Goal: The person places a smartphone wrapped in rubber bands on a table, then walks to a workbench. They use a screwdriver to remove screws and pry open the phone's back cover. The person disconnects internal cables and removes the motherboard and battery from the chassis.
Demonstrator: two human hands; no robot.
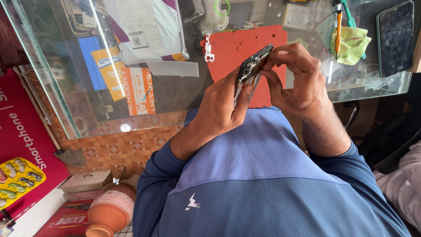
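1. Lower left, a clay pot (pixel 109 210) is cut off by the frame edge; its inside is hidden.
2. At centre, the left hand (pixel 221 105) grips an opened phone (pixel 251 70), edge-on, its long axis running lower left to upper right.
3. The right hand (pixel 298 79) pinches its upper end above a red mat (pixel 232 48).
4. Upper right, a dark phone (pixel 394 37) lies on the glass counter (pixel 175 92).

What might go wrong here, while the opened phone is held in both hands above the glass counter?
The opened phone is held on edge between the left hand and right hand; it may slip onto the glass counter. The small white bracket on the red mat lies near its corner and may get knocked off.
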